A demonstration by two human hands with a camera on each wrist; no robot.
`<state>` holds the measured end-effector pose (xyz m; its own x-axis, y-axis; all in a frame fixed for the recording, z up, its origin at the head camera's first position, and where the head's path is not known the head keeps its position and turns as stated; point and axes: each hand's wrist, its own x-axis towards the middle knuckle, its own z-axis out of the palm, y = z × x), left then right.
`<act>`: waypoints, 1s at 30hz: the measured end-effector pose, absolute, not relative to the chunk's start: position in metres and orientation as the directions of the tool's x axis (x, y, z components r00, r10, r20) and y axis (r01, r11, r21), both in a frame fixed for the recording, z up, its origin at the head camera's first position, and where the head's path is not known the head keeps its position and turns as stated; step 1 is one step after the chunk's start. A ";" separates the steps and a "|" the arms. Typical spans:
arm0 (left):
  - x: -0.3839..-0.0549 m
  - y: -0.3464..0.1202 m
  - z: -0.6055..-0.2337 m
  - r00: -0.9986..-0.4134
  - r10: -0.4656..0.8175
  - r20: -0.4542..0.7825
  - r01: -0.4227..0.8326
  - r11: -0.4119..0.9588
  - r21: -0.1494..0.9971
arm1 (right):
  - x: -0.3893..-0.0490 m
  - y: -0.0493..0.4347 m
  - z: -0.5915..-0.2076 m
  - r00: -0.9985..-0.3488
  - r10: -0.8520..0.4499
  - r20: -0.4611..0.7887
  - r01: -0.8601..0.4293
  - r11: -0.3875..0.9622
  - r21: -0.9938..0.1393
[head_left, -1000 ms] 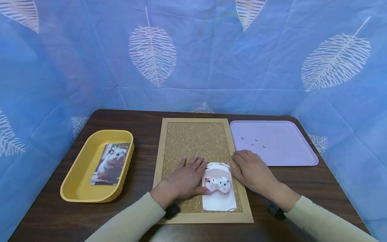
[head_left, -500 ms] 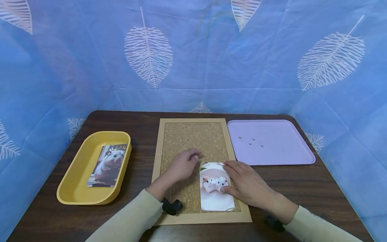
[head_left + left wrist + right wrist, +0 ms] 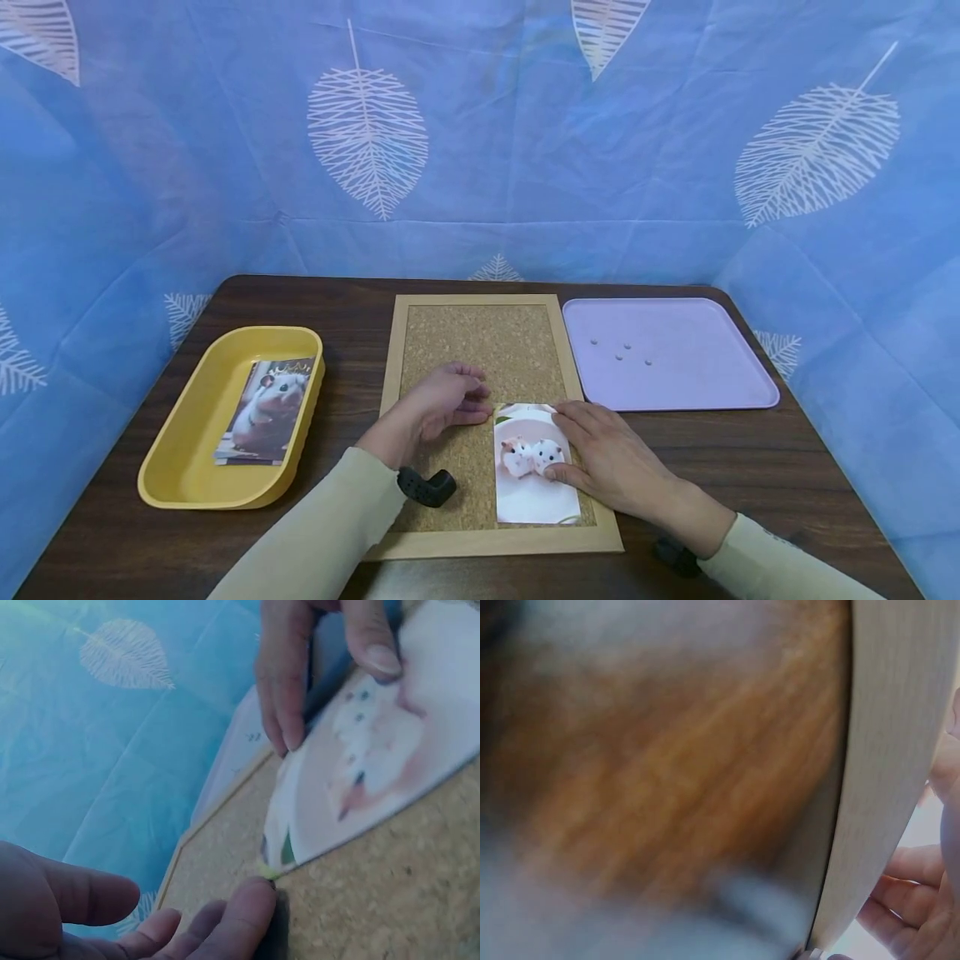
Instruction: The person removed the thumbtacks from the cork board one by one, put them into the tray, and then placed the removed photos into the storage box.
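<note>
A printed photo of two white hamsters [image 3: 532,500] lies upright on the lower right part of a wood-framed cork board [image 3: 480,342]. My right hand [image 3: 618,458] rests on the photo's right side, its thumb on the print and its fingers by the top right corner. Beside the top left corner is my left hand [image 3: 442,404], fingers loosely extended. In the left wrist view, a left fingertip [image 3: 251,900] touches or nearly touches that photo corner, where a small yellow-green spot shows; I cannot tell what it is. The left thumb stands apart.
A yellow tray [image 3: 180,433] on the left holds a stack of photos [image 3: 262,412], a crowned hamster on top. At the right lies a lilac tray [image 3: 697,358] with several tiny round pieces [image 3: 618,357]. All stand on a dark wooden table [image 3: 750,467].
My left hand has lifted off the board and photo edge, turned onto its side and moved to the top left corner. The right hand has shifted left onto the photo.
</note>
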<state>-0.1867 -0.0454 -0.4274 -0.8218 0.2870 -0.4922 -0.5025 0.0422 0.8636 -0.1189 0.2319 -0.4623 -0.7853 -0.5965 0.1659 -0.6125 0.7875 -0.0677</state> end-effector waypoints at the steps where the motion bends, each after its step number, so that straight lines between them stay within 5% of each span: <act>1: -0.187 -0.046 -0.427 -0.817 0.291 -0.499 -0.514 0.029 0.858 | -0.119 0.232 -0.462 -0.785 -0.597 0.165 -0.612 0.788 -0.067; 11: -0.187 -0.049 -0.429 -0.800 0.361 -0.480 -0.544 -0.096 0.834 | -0.117 0.232 -0.463 -0.801 -0.578 0.154 -0.594 0.800 -0.088; 23: -0.175 -0.043 -0.434 -0.785 0.452 -0.424 -0.426 0.103 0.899 | -0.117 0.232 -0.467 -0.783 -0.593 0.187 -0.613 0.787 -0.072; 30: -0.161 -0.040 -0.440 -0.723 0.577 -0.380 -0.417 0.073 0.906 | -0.117 0.231 -0.466 -0.788 -0.590 0.175 -0.607 0.791 -0.068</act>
<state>-0.1610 -0.0403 -0.4397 -0.7228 0.5774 -0.3796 -0.4175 0.0728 0.9058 -0.1165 0.2313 -0.4664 -0.7883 -0.5899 0.1749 -0.6074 0.7915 -0.0683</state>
